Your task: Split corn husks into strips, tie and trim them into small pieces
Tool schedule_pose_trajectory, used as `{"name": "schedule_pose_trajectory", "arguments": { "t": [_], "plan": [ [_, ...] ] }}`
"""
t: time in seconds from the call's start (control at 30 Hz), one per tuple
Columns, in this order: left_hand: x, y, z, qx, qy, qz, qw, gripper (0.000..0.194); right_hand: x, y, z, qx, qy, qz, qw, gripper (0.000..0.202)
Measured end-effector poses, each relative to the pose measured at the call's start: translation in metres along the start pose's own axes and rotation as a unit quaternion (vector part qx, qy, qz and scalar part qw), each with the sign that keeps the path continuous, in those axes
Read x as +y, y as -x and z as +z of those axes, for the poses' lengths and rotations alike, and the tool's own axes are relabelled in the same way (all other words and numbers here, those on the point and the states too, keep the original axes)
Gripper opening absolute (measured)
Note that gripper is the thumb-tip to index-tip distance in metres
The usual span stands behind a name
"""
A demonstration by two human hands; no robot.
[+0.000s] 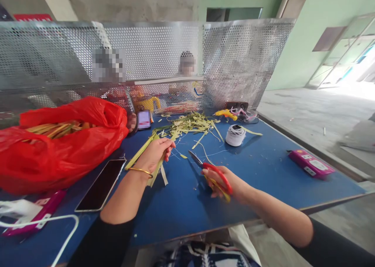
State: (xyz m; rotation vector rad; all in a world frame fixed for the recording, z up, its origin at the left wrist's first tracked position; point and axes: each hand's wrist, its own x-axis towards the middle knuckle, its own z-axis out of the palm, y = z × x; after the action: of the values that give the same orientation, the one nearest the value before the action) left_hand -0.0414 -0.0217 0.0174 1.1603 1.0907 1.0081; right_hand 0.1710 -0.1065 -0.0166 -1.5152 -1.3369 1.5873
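Observation:
My left hand [156, 152] is closed around some pale green leaf strips [158, 172], whose cut ends hang below the palm. In my right hand [227, 185] is a pair of scissors [218, 176] with red and yellow handles, the blades pointing up and left toward the left hand. A small leaf scrap [183, 156] lies between the hands. Beyond them is a heap of leaf trimmings [191, 123], with thin white threads in front. A spool of white string [235, 136] stands to the right of the heap.
On the left are a red plastic bag [88, 157] of dried strips, a phone [102, 185] and a white cable [67, 217]. A purple pack [311, 163] lies right. Yellow tool [227, 114] and glasses [244, 114] sit near the perforated metal partition [234, 56]. People are behind it.

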Motion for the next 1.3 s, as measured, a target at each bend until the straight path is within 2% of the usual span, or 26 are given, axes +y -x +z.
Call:
{"name": "schedule_pose_trajectory", "arguments": {
  "t": [0.07, 0.1, 0.17, 0.27, 0.37, 0.43, 0.53, 0.57, 0.67, 0.77, 0.9, 1.1, 1.2, 1.27, 1.3],
  "plan": [
    [0.004, 0.002, -0.005, 0.004, 0.012, 0.009, 1.000, 0.016, -0.003, 0.005, -0.001, 0.042, 0.191, -0.030, 0.980, 0.028],
    [0.007, 0.003, -0.008, 0.004, 0.018, 0.016, 1.000, 0.015, -0.005, 0.008, 0.000, 0.067, 0.291, -0.049, 0.953, 0.028],
    [0.012, 0.005, -0.015, 0.008, 0.030, 0.029, 0.999, 0.015, -0.008, 0.015, 0.005, 0.101, 0.457, -0.078, 0.880, 0.034],
    [0.019, 0.009, -0.021, 0.016, 0.032, 0.040, 0.999, 0.016, -0.012, 0.022, 0.017, 0.091, 0.594, -0.092, 0.794, 0.028],
    [0.019, 0.010, -0.021, 0.013, 0.028, 0.034, 0.999, 0.019, -0.018, 0.019, 0.018, 0.051, 0.653, -0.125, 0.745, 0.018],
    [0.018, 0.009, -0.018, 0.005, 0.021, 0.027, 0.999, 0.020, -0.025, 0.007, 0.006, 0.019, 0.655, -0.150, 0.740, 0.019],
    [0.014, 0.008, -0.014, -0.009, 0.016, 0.019, 1.000, 0.021, -0.031, -0.021, -0.026, 0.140, 0.602, -0.133, 0.775, 0.019],
    [0.013, 0.008, -0.013, -0.012, 0.016, 0.015, 1.000, 0.021, -0.031, -0.031, -0.037, 0.156, 0.593, -0.123, 0.780, 0.019],
    [0.011, 0.006, -0.012, -0.020, 0.013, 0.005, 1.000, 0.021, -0.024, -0.056, -0.062, 0.156, 0.576, -0.107, 0.795, 0.016],
    [0.009, 0.003, -0.010, -0.025, 0.014, -0.004, 1.000, 0.020, -0.017, -0.063, -0.070, 0.147, 0.570, -0.103, 0.802, 0.009],
    [0.010, -0.001, -0.003, -0.037, 0.012, -0.024, 0.999, 0.020, -0.018, -0.048, -0.079, 0.186, 0.581, -0.078, 0.789, 0.016],
    [0.019, -0.005, 0.009, -0.078, 0.006, -0.051, 0.996, 0.017, -0.014, -0.009, -0.121, 0.253, 0.610, 0.008, 0.751, 0.022],
    [0.021, -0.007, 0.016, -0.105, 0.014, -0.057, 0.993, 0.018, -0.010, 0.008, -0.135, 0.255, 0.654, 0.047, 0.710, 0.023],
    [0.021, -0.008, 0.021, -0.113, 0.016, -0.056, 0.992, 0.018, -0.016, 0.018, -0.135, 0.271, 0.669, 0.029, 0.692, 0.018],
    [0.021, -0.008, 0.024, -0.116, 0.015, -0.054, 0.992, 0.018, -0.021, 0.021, -0.132, 0.291, 0.660, -0.006, 0.692, 0.017]
  ]
}}
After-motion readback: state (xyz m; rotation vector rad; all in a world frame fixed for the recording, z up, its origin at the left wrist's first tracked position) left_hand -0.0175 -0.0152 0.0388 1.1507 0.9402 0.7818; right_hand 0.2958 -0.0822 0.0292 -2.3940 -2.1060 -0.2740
